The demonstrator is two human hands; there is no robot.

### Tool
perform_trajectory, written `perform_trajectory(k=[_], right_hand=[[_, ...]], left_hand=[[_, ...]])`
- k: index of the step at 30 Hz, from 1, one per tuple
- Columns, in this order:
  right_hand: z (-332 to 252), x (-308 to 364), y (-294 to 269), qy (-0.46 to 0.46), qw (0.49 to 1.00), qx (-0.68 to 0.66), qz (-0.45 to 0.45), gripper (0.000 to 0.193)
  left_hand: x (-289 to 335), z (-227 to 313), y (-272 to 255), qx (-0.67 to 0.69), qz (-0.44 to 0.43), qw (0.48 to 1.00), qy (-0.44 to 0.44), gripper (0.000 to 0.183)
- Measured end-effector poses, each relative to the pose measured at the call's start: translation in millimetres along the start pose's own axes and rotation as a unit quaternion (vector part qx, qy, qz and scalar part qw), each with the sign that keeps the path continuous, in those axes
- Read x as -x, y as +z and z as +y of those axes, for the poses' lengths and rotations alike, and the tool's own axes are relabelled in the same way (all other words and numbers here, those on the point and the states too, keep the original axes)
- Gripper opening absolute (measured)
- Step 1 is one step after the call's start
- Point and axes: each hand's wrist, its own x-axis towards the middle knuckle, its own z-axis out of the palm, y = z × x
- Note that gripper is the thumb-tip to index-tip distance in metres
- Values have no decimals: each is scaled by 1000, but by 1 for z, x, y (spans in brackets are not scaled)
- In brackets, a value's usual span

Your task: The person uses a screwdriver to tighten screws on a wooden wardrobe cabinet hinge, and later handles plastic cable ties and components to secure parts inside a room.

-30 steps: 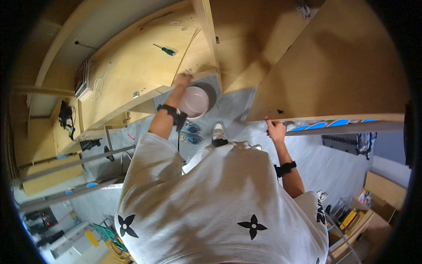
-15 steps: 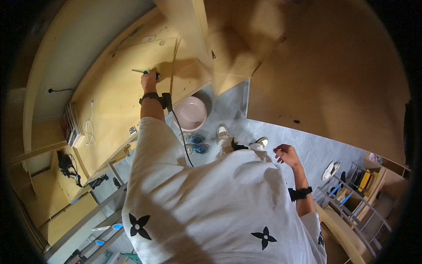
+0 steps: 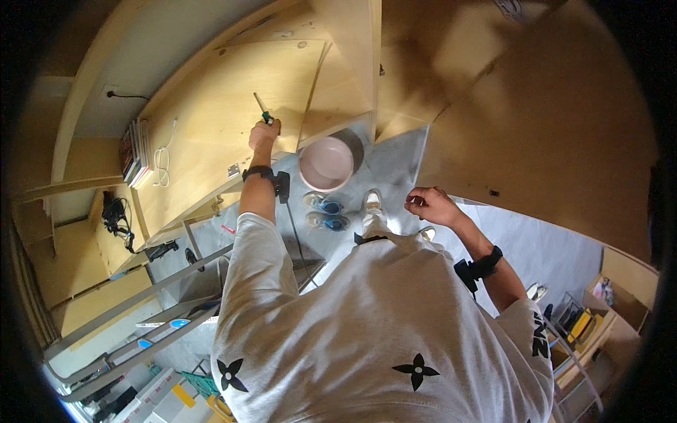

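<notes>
Up ahead, the left hand (image 3: 264, 132) is closed around the green-and-black handle of a screwdriver (image 3: 262, 111), gripping it at the near end. From that grip the tool's long axis runs up and slightly to the left, the thin metal shaft pointing away from the body across the pale wooden panel (image 3: 211, 120) it lies against. The tip sits just beyond the grip; whether it touches the wood I cannot tell.

Off to the right of the grip and a little nearer the body stands a pink round bowl (image 3: 326, 163) on the grey floor (image 3: 395, 155), close to the panel's lower edge but apart from the hand. Nearer still, below the bowl, lies a pair of blue shoes (image 3: 326, 211).

The right hand (image 3: 430, 206) is well apart from the tool, far to the right of the grip and closer to the body. Its fingers are loosely curled and it holds nothing that shows. So the left hand alone has the screwdriver, and the right is by far the farther of the two.
</notes>
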Motion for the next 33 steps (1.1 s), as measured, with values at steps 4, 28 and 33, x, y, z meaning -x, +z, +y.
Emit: perform_trajectory(k=[4,28,33], right_hand=[[17,11,7,-46,998,5,50,22],[107,138,17,-31,775,-430,461,17],[150,138,-17,-34,821,-171,544,16]], left_hand=[[-13,11,-6,2,-10,999,31,63],[367,186,69,209,-377,717,548,17],[346,221,86,273,-352,764,467,17]])
